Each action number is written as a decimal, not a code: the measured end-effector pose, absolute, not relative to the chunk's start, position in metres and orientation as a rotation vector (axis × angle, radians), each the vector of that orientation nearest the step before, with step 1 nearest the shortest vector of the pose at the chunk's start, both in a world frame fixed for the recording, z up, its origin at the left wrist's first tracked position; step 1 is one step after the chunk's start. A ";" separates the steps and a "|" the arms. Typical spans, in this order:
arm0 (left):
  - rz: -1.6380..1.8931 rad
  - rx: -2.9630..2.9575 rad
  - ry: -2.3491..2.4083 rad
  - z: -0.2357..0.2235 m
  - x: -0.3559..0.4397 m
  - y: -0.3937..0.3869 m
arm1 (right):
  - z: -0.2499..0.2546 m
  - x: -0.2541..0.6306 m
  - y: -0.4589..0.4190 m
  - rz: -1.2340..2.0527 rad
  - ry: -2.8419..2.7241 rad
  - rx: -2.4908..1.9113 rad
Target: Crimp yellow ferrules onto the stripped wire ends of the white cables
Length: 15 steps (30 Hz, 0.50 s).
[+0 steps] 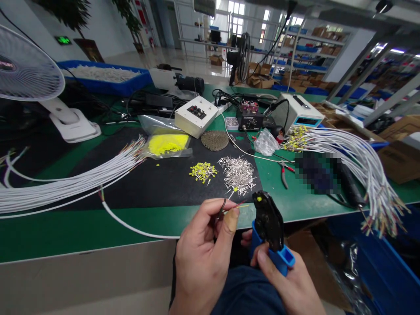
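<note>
My left hand (208, 253) pinches the thin coloured wires (241, 205) at the end of a white cable (127, 228), which runs along the table's front edge. My right hand (285, 275) is wrapped round the blue handles of a black-headed crimping tool (269, 221). A small yellow piece (259, 199) shows at the tool's head, a short way right of the wire tips. Beyond my hands lie a pile of silver metal pins (239, 174) and a smaller pile of yellow-ended terminals (202, 171), both on a black mat (157, 183).
Bundles of white cables lie at the left (65, 186) and right (357, 162). Behind the mat are a bag of yellow pieces (169, 144), a white switch box (196, 116) and a bench instrument (298, 111). Red-handled pliers (285, 174) lie right of the pins. A fan (29, 74) stands left.
</note>
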<state>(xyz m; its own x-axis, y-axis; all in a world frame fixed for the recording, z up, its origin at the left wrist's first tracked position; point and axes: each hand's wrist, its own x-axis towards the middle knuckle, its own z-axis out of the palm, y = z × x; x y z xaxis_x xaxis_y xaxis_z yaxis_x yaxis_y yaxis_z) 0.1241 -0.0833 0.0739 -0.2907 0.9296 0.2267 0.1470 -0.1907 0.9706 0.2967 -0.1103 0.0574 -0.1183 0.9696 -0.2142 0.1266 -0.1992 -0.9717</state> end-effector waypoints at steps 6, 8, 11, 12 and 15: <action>1.517 1.388 1.463 0.079 0.126 -0.080 | 0.050 0.288 -0.118 1.257 -1.260 -1.466; 1.503 1.399 1.471 0.077 0.126 -0.080 | 0.051 0.287 -0.117 1.188 -1.301 -1.457; 1.516 1.413 1.474 0.076 0.126 -0.081 | 0.054 0.285 -0.116 1.161 -1.328 -1.443; 1.521 1.421 1.471 0.076 0.126 -0.081 | 0.054 0.285 -0.116 1.162 -1.334 -1.440; 1.525 1.447 1.469 0.076 0.126 -0.082 | 0.055 0.284 -0.116 1.153 -1.345 -1.436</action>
<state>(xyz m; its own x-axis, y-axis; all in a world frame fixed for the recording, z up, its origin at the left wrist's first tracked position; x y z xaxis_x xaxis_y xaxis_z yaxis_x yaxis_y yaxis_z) 0.1256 -0.0815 0.0764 -0.2531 0.9184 0.3040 0.2699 -0.2348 0.9338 0.2839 -0.1162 0.0551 0.0036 0.9969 -0.0786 0.2300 -0.0773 -0.9701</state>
